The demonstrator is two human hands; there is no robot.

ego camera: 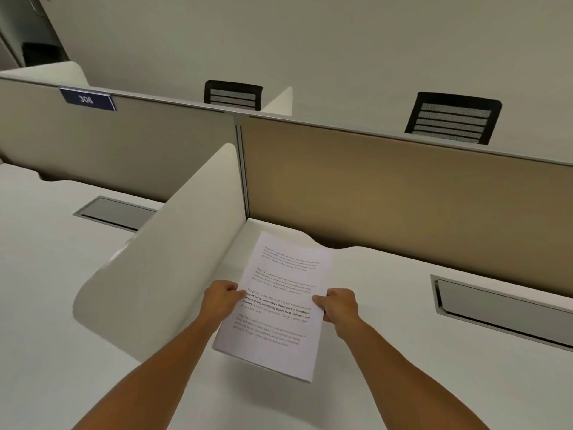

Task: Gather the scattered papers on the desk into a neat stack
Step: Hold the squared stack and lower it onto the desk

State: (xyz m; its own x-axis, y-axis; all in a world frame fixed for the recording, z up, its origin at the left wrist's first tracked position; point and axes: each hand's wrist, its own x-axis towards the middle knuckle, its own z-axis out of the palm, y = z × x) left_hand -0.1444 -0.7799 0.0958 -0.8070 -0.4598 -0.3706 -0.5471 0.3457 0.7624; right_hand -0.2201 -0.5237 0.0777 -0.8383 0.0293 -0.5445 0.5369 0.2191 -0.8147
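A stack of white printed papers (279, 293) is held above the white desk (403, 367), its edges lined up, tilted slightly with the far end toward the back corner. My left hand (221, 297) pinches the stack's left edge, thumb on top. On the right edge, my right hand (338, 305) grips it the same way. The near end of the stack casts a shadow on the desk below. No other loose sheets show on the desk.
A curved white side divider (173, 252) stands just left of the papers. A tan back panel (403, 187) closes the desk's far side. A metal cable tray (502, 305) is set in the desk at right; another (114, 212) lies in the neighbouring desk. Two black chairs (452, 117) stand beyond.
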